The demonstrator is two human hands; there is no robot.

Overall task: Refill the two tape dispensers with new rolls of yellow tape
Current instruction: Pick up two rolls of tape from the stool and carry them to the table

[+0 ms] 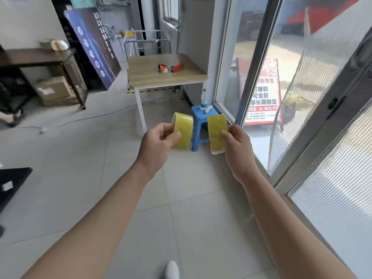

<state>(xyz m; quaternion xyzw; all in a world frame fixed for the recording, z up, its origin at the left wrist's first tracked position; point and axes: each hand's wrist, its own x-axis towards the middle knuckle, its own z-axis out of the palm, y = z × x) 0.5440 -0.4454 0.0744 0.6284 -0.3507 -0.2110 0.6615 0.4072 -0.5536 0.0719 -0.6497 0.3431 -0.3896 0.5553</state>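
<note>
I hold two yellow tape rolls out in front of me, above the tiled floor. My left hand point(159, 141) grips the left yellow roll point(184, 123) with thumb on its outer face. My right hand point(236, 146) grips the right yellow roll point(216, 127) the same way. Far ahead, two tape dispensers lie on a light wooden table point(145, 77): an orange and grey one point(163, 68) on the left and a red one point(177, 67) beside it on the right. Both dispensers are well beyond my hands.
A blue plastic stool point(196, 113) with a bottle point(203, 101) stands on the floor between me and the table. Glass doors point(302, 97) run along the right. A dark shelf point(40, 57) with cardboard boxes point(54, 89) and a leaning sign board point(94, 47) fill the left.
</note>
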